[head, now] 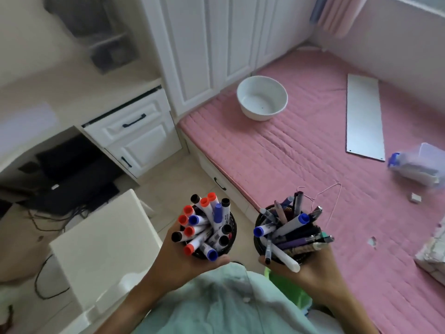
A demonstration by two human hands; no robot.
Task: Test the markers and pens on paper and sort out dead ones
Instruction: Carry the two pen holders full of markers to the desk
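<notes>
Two full cups are carried low in the frame, the marker cup (209,233) at lower centre gripped by the left hand (179,260), the pen cup (287,237) by the right hand (310,266).
Both should be kept upright and set down on a flat spot, judged best the desk (79,88) at upper left. The fingers are mostly hidden behind the cups; no paper is made out, and the desk is blurred.
</notes>
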